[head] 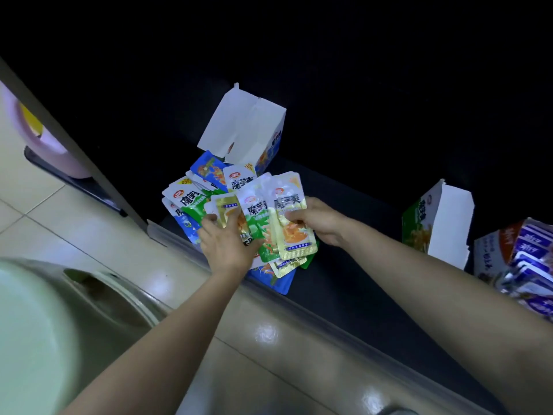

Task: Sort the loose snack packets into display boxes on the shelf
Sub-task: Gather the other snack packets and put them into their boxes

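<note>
Right hand [317, 223] pinches a gold packet [288, 202] between thumb and curled fingers. The packet's long axis runs upright, top edge toward the back of the shelf [344, 280]. Left hand [227, 244] grips a fan of packets [256, 211], fingers curled round their lower ends. A loose pile [188, 199] lies at the shelf front, just before the blue box [239, 124]. A green box [419, 226] stands well to the right.

Looking forward and steeply down from head height, hanging close over the dark shelf [344, 290] mid-frame, catching tiled floor [59, 223] lower left.
</note>
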